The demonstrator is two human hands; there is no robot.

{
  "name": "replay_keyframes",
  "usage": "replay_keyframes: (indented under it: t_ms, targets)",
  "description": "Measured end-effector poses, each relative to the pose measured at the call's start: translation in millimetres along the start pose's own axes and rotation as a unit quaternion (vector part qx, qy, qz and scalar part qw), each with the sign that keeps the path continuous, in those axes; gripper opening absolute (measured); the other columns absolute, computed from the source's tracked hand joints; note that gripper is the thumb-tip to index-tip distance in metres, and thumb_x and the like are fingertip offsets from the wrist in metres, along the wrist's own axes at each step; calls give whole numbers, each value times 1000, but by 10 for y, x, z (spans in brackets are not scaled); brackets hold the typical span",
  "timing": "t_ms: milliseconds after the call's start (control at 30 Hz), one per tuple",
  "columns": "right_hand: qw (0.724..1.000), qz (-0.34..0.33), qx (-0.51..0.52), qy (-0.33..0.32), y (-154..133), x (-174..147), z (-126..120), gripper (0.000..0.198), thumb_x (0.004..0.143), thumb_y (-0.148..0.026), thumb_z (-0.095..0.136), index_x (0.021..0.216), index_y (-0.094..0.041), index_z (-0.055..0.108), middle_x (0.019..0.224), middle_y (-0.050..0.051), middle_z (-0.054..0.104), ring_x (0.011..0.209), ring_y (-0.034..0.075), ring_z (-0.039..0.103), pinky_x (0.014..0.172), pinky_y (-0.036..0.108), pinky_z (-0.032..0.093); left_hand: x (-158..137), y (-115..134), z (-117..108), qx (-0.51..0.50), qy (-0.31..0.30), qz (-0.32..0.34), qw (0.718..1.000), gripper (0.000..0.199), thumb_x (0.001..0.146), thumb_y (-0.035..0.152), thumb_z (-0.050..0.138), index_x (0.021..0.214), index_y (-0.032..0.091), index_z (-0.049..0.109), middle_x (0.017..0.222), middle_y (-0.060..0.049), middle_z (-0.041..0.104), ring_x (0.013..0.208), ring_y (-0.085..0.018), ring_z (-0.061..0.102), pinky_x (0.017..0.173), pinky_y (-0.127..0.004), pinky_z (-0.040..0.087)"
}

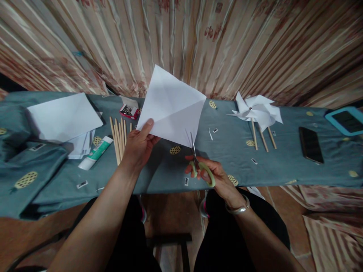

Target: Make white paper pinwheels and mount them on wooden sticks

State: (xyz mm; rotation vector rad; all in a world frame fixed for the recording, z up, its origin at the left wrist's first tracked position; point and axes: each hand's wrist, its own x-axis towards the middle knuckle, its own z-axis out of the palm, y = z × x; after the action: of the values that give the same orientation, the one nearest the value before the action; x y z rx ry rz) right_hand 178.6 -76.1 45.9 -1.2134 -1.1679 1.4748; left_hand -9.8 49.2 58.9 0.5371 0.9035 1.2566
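Observation:
A square white sheet of paper (pixel 172 104) with diagonal creases is held up over the table. My left hand (pixel 140 145) pinches its lower left corner, thumb on top. My right hand (pixel 214 172) has its fingers through the green handles of a pair of scissors (pixel 193 145). The scissor blades point up at the paper's bottom corner, slightly apart; whether they are cutting into it I cannot tell. Below and left of the sheet lie several wooden sticks (pixel 117 134), partly behind my left hand.
A paper stack (pixel 65 115), a glue tube (pixel 96 152) and a red box of pins (pixel 129 110) lie left on the cloth-covered table (pixel 159 177). Paper pinwheels (pixel 256 107) on sticks, a phone (pixel 310 144) and a blue-framed device (pixel 347 120) lie right. A curtain (pixel 176 41) hangs behind.

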Motion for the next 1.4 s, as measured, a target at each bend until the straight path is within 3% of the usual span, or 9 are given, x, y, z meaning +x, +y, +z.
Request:
replay_keyframes:
  t_ms: [400, 700, 1067, 1400]
  targets:
    - [1000, 11, -17, 7, -16, 16, -18, 63, 73, -67, 71, 118, -22, 68, 86, 3, 69, 66, 14, 53, 57, 26, 44, 10, -14, 3, 3, 6, -7, 1000, 15, 90, 15, 62, 78, 19, 71, 87, -3, 77, 87, -16, 74, 84, -31, 59]
    - [1000, 27, -10, 0, -21, 22, -21, 58, 72, -64, 74, 113, -24, 71, 80, 1, 67, 70, 14, 57, 63, 28, 51, 0, 4, 11, 4, 20, -12, 1000, 6, 86, 18, 69, 81, 20, 72, 91, -5, 78, 93, -21, 74, 89, -37, 59]
    - [999, 20, -27, 2, 45, 20, -29, 48, 76, -58, 74, 109, -23, 73, 75, 0, 63, 64, 12, 51, 54, 23, 44, 21, 1, -16, 23, 14, -4, 1000, 9, 88, 18, 66, 81, 20, 72, 88, -4, 78, 88, -18, 74, 82, -31, 60]
    - [999, 28, -21, 8, 47, 10, -31, 49, 74, -56, 76, 111, -23, 73, 78, 1, 66, 67, 13, 54, 59, 24, 46, 10, -11, -23, 22, 2, 1, 1000, 12, 90, 16, 62, 84, 18, 73, 91, -4, 78, 84, -16, 73, 79, -28, 60]
